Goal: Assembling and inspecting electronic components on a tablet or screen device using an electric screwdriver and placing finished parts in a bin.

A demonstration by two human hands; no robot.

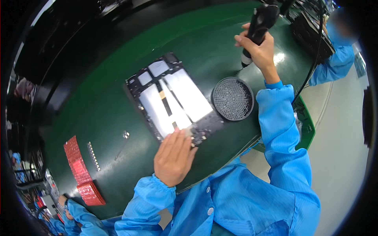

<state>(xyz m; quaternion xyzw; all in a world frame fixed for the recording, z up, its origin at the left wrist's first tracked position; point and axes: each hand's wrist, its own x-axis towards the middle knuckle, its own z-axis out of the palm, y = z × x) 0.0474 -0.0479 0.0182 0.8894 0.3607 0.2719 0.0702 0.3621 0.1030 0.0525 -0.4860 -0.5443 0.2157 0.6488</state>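
My right hand (pixel 260 49) is wrapped around a black electric screwdriver (pixel 258 29), its bit pointing down toward the green table. Just below it stands a round dark screw tray (pixel 233 99) with a grid of small holes. To the left lies an opened tablet (pixel 165 103), its white battery cells and dark circuit boards exposed. My left hand (pixel 173 157) rests on the tablet's near edge with fingers stretched out flat. Under the fingertips some small parts blur, and I cannot make them out.
On the left of the green table (pixel 98 106) lie a red bubble-wrap strip (pixel 80 169), a strip of small parts (pixel 93 156) and a small cable (pixel 124 137). A green bin (pixel 306 122) stands by my right arm. Co-workers' blue sleeves (pixel 334 67) show at the right and lower left.
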